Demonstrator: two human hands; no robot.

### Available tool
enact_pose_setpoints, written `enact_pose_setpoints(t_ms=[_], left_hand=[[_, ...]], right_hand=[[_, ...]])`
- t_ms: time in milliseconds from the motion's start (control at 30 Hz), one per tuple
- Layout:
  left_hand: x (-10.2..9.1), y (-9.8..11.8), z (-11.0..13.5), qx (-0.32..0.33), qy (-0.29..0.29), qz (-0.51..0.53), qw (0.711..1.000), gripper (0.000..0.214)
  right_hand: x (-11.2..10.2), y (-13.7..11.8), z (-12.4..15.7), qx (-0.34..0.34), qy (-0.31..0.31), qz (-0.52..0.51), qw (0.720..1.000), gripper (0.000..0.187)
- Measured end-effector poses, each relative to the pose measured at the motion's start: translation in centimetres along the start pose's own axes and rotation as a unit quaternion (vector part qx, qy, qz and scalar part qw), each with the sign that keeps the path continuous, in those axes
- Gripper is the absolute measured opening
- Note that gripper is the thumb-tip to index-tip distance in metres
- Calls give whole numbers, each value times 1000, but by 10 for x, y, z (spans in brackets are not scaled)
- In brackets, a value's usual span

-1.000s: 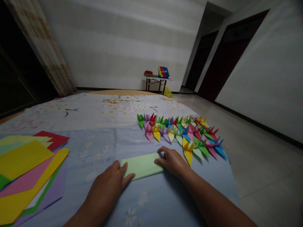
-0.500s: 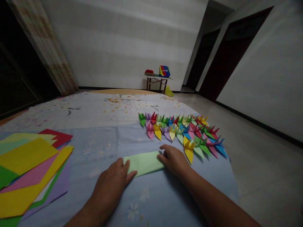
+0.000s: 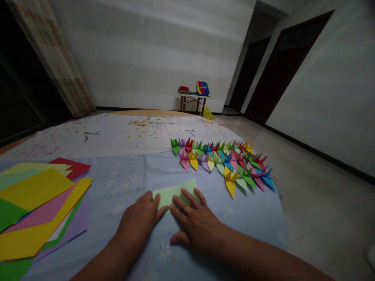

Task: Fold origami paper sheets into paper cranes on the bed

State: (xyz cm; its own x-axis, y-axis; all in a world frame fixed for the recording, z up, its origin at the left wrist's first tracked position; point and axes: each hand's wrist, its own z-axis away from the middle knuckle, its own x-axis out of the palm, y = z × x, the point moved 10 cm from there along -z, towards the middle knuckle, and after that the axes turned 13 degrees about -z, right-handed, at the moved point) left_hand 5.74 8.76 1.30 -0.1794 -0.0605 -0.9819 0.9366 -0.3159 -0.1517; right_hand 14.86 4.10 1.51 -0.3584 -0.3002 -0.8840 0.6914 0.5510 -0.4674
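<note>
A folded light green paper [image 3: 166, 193] lies flat on the pale blue floral cloth [image 3: 123, 183] in front of me. My left hand [image 3: 140, 221] rests on its left end, fingers pressed down on the paper. Beside it my right hand [image 3: 195, 222] lies flat over the paper's near edge and right part, fingers stretched out and spread. Most of the paper's right half is hidden under that hand. Rows of several small folded paper cranes [image 3: 222, 162] in many colours stand just beyond and to the right.
A loose pile of coloured paper sheets [image 3: 35, 207] lies at the left on the cloth. A white floral cloth [image 3: 117, 134] lies farther back. Bare tiled floor [image 3: 316, 195] runs along the right. A small table [image 3: 193, 102] with bright items stands by the far wall.
My right hand has slid from the paper's right end leftward across it and now lies flat near my left hand. The left hand has hardly moved.
</note>
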Motion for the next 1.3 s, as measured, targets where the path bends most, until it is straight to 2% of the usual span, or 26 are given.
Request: enact_pose_setpoints(t_ms=[133,267,367,433,533,600,667,800,867,933,1000,1133,1300], left_hand=[[1,1,0,6,-7,4,1000,37],[2,0,0,5,3,-10,1000,37],[2,1,1,6,11,-19,1000,37],[0,3,2,7,11,-26,1000,38],[-5,4,2,8,19,-41,999,37],[-10,4,2,15,42,-58,997,36],[-17,7,3,26,78,-80,993,34],[-20,20,11,27,149,-100,983,34],[-11,38,17,57,150,-88,983,43],[2,58,23,108,126,-72,984,57],[11,67,29,128,103,-62,984,71],[18,53,39,121,68,-67,988,79],[15,24,54,92,46,-72,992,76]], right_hand=[[-6,11,12,10,2,18,1000,66],[-15,36,32,34,15,51,998,64],[-28,53,45,57,32,80,995,55],[-40,56,47,70,56,92,992,47],[-57,43,36,67,115,87,987,39],[-51,25,21,21,113,71,991,38],[-35,11,6,-21,83,54,995,35],[-12,9,-7,-47,69,34,996,28],[-10,12,-6,-52,82,27,995,28],[-11,15,-5,-52,94,20,994,28],[-13,15,-3,-50,102,14,993,29],[-15,12,-2,-52,101,7,994,29],[-15,12,-1,-57,98,4,994,28]])
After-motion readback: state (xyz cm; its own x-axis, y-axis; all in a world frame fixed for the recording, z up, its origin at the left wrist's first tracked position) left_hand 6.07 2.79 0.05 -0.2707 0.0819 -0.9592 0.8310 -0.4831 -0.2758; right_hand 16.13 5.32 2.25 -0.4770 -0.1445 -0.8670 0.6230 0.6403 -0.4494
